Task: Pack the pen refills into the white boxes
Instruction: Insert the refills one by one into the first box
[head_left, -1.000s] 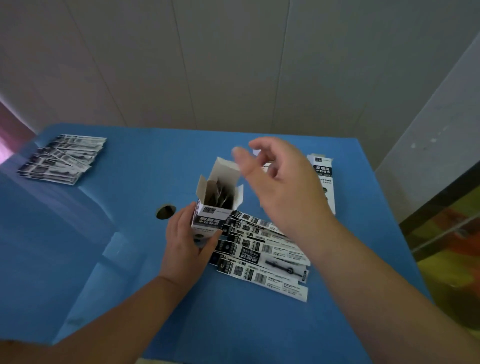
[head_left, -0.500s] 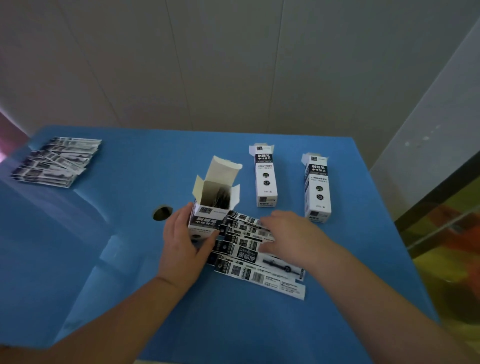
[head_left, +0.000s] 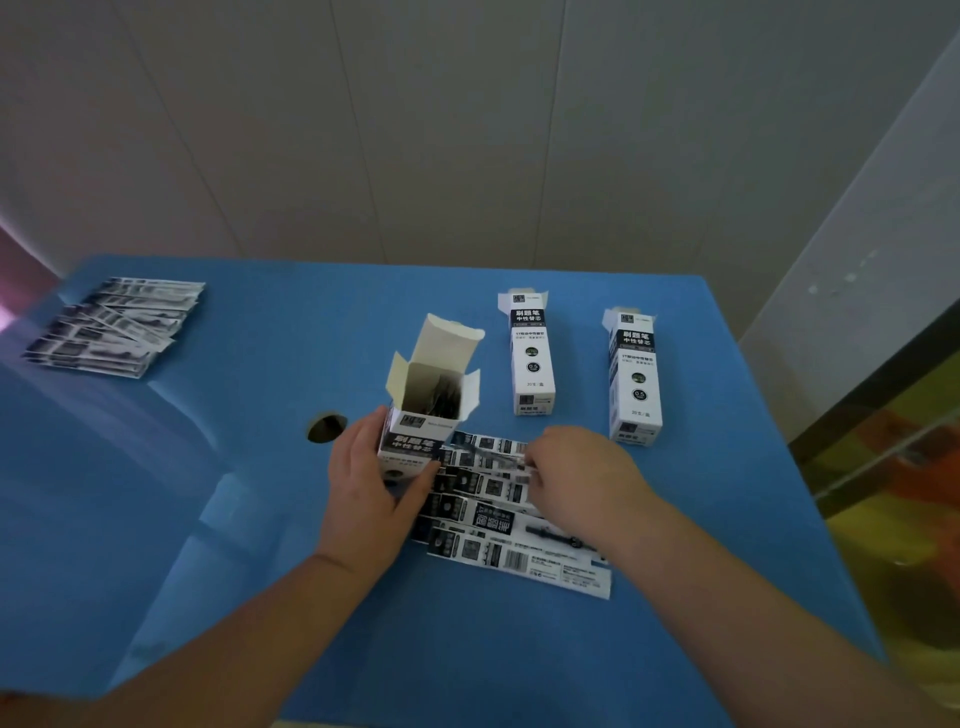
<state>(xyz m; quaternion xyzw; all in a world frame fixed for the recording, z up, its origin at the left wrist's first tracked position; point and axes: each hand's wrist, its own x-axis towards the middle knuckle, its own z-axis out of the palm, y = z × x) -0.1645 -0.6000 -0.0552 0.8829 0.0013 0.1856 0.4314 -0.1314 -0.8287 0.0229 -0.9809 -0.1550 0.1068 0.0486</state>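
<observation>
Loading step in progress. The left hand (head_left: 371, 486) is gripping the open white box (head_left: 423, 410) upright at table centre. The right hand (head_left: 576, 470) is pinching a refill packet (head_left: 493, 457) off the fanned pile (head_left: 511, 530) at the box's four o'clock. Next move, judged: lifting it clear, aligning it endwise, sliding it in.

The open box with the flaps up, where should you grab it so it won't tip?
Grip the open box low on its printed body, from its left side, as the left hand does. It stands upright, its top flaps are thin and loose, and the refill packets crowd its right side.
</observation>
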